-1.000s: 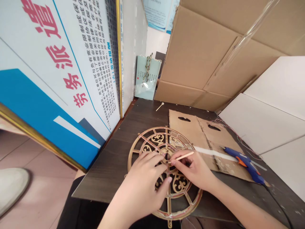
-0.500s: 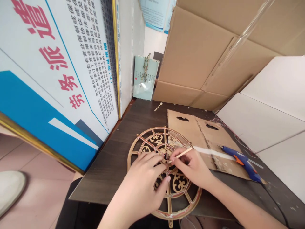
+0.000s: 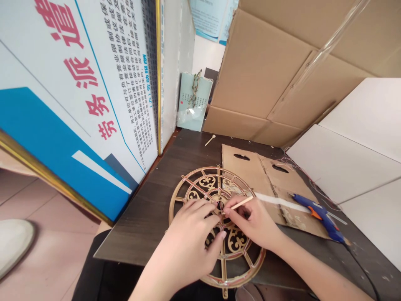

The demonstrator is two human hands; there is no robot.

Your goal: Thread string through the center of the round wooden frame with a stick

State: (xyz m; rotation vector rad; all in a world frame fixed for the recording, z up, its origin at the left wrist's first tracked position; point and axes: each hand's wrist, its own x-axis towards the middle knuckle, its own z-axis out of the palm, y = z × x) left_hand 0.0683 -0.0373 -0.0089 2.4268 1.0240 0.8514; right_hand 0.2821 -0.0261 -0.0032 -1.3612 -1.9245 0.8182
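A dark wooden table [image 3: 147, 221] holds a round wooden frame [image 3: 200, 180], which lies flat near the table's front edge, just beside a sheet of cardboard [image 3: 247, 175]. A blue glue gun [image 3: 322, 219] rests on the cardboard's far edge. The left hand [image 3: 184, 238] lies over the frame, fingers spread apart on it near the hub. The right hand [image 3: 253, 221] sits beside it, thumb and fingers pinched together on a thin wooden stick [image 3: 241, 203], whose tip reaches the hub.

Gold scrollwork wheel [image 3: 206, 182], blue-orange glue gun [image 3: 322, 218]
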